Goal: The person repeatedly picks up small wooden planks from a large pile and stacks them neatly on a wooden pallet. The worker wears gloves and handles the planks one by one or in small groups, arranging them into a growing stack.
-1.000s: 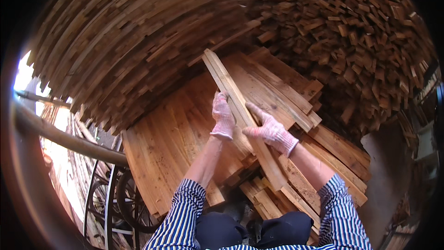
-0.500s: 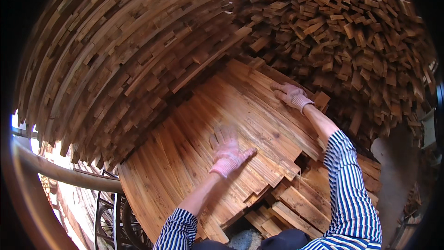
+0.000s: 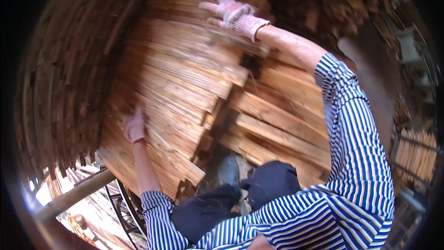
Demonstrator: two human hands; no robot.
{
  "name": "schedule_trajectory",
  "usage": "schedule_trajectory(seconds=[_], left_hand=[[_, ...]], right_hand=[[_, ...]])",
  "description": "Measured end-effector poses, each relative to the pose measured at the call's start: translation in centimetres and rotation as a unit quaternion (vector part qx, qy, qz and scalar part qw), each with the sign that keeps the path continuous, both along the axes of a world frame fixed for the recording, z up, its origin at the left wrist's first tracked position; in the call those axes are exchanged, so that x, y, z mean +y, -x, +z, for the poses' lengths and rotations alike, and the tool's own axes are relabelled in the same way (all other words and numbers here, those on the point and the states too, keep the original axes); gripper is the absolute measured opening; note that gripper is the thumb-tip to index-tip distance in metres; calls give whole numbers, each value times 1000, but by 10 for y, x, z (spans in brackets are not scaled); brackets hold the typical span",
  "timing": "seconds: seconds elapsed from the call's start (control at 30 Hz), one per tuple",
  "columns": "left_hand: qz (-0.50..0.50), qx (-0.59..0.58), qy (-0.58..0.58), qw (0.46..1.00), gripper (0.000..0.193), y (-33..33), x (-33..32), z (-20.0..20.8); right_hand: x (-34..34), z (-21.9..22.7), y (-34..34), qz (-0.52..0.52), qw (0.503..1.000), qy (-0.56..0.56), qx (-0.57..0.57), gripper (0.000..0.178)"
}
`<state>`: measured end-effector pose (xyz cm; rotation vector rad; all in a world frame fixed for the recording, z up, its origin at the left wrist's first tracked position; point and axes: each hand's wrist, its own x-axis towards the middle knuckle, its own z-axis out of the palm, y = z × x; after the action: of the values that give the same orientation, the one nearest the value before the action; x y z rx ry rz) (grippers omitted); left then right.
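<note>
Wood stack (image 3: 64, 83) blurred, cut off; left hand (image 3: 134, 127) hazy against planks (image 3: 182, 81).

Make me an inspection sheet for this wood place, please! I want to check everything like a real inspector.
Surface: planks form the top; what supports them is hidden.
Job's things: a broad layer of planks with uneven ends; more boards to its right, across a dark gap.
Clutter: pale wood pieces at lower left, partly washed out.
Hands: right hand gloved, fingers spread, at the layer's far part; left hand gloved, over the layer's left part, fingers blurred. Contact unclear for both.
Cables: nothing seen.
Surroundings: stacked wood on the left, blurred; a thick bar and part of a dark wheel at lower left.
</note>
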<state>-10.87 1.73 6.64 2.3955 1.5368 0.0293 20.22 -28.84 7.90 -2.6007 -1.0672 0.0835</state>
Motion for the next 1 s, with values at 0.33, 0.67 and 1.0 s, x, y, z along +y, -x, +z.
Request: schedule_trajectory(seconds=[0.33, 0.67, 1.0], left_hand=[[-428, -274, -44, 860, 54, -48, -109, 55], [-230, -166, 623, 729, 39, -22, -334, 52], [107, -28, 756, 645, 82, 65, -386, -105]], right_hand=[[-108, 14, 209, 29, 942, -175, 285, 109], [-298, 21, 237, -65, 965, -250, 46, 81], [-289, -71, 366, -256, 941, 132, 176, 89]])
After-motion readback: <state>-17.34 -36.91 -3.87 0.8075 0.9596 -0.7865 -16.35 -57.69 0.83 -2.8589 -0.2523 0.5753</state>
